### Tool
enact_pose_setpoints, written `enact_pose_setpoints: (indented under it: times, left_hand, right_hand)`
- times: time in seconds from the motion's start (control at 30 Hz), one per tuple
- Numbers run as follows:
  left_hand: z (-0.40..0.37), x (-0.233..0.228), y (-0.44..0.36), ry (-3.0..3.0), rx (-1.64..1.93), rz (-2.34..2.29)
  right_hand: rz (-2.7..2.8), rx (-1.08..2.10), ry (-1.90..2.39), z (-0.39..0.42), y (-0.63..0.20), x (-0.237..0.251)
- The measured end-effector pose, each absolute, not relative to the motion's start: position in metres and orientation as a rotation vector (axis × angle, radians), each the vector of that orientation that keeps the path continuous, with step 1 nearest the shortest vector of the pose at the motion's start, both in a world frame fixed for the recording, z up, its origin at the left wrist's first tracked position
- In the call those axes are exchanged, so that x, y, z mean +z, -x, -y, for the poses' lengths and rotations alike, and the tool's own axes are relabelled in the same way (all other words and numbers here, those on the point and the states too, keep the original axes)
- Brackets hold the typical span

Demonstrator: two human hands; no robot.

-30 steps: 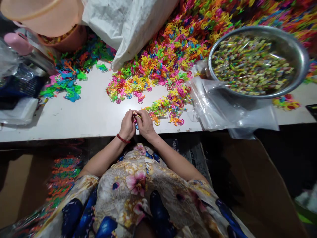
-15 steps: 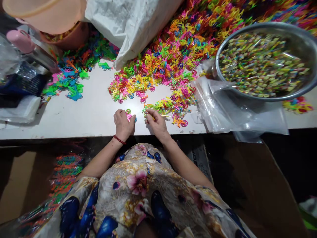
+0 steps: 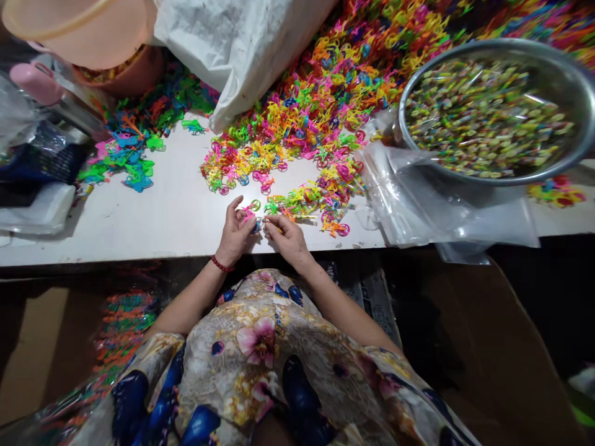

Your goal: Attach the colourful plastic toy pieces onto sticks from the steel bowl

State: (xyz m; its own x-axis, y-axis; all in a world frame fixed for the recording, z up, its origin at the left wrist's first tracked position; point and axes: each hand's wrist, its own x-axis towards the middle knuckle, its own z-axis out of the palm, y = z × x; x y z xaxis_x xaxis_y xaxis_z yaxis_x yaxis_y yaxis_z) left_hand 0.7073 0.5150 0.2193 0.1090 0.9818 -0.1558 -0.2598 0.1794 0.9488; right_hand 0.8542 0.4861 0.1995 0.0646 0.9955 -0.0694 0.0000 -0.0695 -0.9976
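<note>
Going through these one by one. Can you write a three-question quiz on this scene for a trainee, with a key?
1. Which hand holds the pink plastic toy piece?
2. True or false: in this view, the metal basin is right of the white sack.
3. The beaded bracelet is: a) blue; b) red; c) green.

Key: 1. The left hand; 2. True; 3. b.

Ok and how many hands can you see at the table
2: the left hand, holding small plastic pieces, and the right hand beside it, pinching a tiny item I can't identify. No others show.
</note>
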Motion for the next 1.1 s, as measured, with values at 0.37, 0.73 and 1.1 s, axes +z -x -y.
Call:
enact_pose_setpoints:
  times: [0.37, 0.73, 1.1]
  left_hand:
    - [-0.506, 0.230, -0.718, -0.583, 1.017, -0.978]
    - [-0.501, 0.217, -0.720, -1.000, 0.959, -1.362]
    - [-0.500, 0.231, -0.672, -1.020, 0.698, -1.432]
  right_hand:
    - [1.207, 1.107, 1.297, -0.480, -0.851, 0.205]
    - [1.427, 0.982, 1.426, -0.470, -0.857, 0.209]
    - [1.540, 0.868, 1.491, -0.477, -0.813, 0.227]
